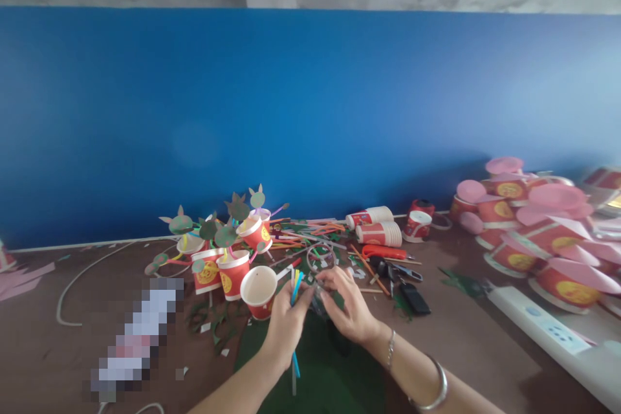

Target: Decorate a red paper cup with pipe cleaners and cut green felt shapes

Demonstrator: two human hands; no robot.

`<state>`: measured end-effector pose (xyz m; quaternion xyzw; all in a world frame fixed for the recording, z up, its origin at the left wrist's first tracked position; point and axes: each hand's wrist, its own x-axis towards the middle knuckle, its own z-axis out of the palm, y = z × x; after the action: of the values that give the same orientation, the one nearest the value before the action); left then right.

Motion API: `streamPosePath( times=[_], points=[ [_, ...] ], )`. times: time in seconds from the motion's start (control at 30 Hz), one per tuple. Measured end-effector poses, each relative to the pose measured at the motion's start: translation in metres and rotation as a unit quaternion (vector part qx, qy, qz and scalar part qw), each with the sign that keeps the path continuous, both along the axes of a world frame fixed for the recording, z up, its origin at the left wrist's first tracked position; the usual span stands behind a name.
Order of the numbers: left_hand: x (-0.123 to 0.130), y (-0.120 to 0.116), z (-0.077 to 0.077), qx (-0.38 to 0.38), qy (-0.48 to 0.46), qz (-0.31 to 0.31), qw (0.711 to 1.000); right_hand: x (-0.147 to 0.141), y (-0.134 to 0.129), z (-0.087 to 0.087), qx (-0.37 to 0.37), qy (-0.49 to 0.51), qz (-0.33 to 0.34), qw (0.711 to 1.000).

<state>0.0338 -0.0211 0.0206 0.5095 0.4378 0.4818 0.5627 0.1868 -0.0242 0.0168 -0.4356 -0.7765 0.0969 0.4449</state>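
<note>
Several straws in blue, yellow and white [296, 287] are gripped in my left hand [285, 323], their ends sticking out above and below the fist. My right hand [353, 312] faces it with thumb and fingers curled together at a small dark, partly see-through item [317, 301], too blurred to name. Both hands are over a dark green sheet [334, 381] on the brown table. Just left of my left hand stands a red paper cup [259, 294] with a white inside. Beyond it are red cups [233, 273] decorated with green paper shapes.
Loose straws and paper scraps [310, 233] lie behind my hands. Stacked cups [379, 233], an orange-red cutter [384, 251] and keys with a black fob [414, 299] are to the right. Farther right are pink-topped cups [567, 284] and a white power strip [538, 320]. A blue panel [310, 110] closes the back.
</note>
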Motion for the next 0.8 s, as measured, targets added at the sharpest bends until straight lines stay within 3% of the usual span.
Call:
streamPosePath(
  times=[0.13,0.2,0.37,0.5,0.63,0.8],
  points=[
    [-0.002,-0.002,0.006,0.071,0.044,0.021,0.996,0.000,0.003,0.004,-0.032,-0.034,-0.012,0.999],
    [-0.002,-0.002,0.005,0.065,0.045,0.022,0.997,0.000,0.005,0.005,-0.047,-0.037,-0.009,0.998],
    [0.000,0.001,0.000,-0.074,-0.018,-0.033,0.997,0.000,0.010,0.001,-0.090,0.073,0.001,0.993],
    [0.004,-0.003,0.005,-0.161,-0.089,-0.077,0.980,0.000,0.014,-0.003,-0.153,0.206,-0.011,0.966],
    [0.004,-0.007,0.007,-0.184,-0.143,-0.127,0.964,-0.004,0.017,-0.006,-0.180,0.304,-0.019,0.935],
    [0.001,-0.002,0.004,-0.200,-0.181,-0.158,0.950,-0.001,0.021,-0.003,-0.172,0.391,-0.082,0.901]
  ],
)
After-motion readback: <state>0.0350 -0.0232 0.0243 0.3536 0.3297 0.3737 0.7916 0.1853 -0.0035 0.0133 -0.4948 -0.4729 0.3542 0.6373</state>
